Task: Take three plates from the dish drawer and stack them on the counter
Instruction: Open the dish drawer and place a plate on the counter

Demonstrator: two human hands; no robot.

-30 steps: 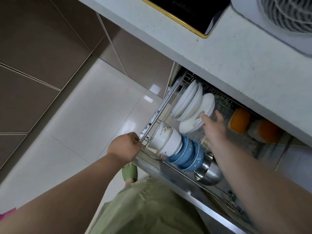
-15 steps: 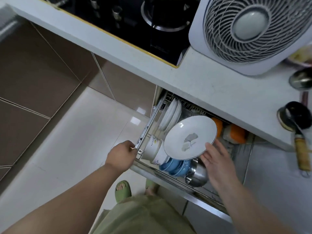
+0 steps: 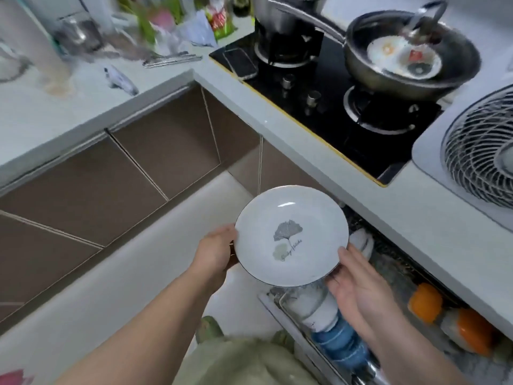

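Note:
A white plate (image 3: pixel 291 237) with a grey leaf print and a thin dark rim is held flat in mid-air, above the floor and the drawer's front corner. My left hand (image 3: pixel 218 252) grips its left edge. My right hand (image 3: pixel 358 287) supports its lower right edge with fingers spread beneath. The open dish drawer (image 3: pixel 280 304) lies below at the lower right, holding white bowls (image 3: pixel 319 309), blue bowls (image 3: pixel 344 343) and orange items (image 3: pixel 424 302). The pale counter (image 3: pixel 280 118) runs from the left across to the right.
A black gas hob (image 3: pixel 327 107) carries a steel pot (image 3: pixel 280 18) and a wok (image 3: pixel 410 51) with dishes inside. A phone (image 3: pixel 240 62) lies on the hob's left edge. A white fan (image 3: pixel 477 162) sits on the counter at right. Clutter fills the far left counter.
The plate has been lifted out of the drawer and up toward the counter. My left hand let go of the drawer rail and took the plate's left edge. The view tilted upward.

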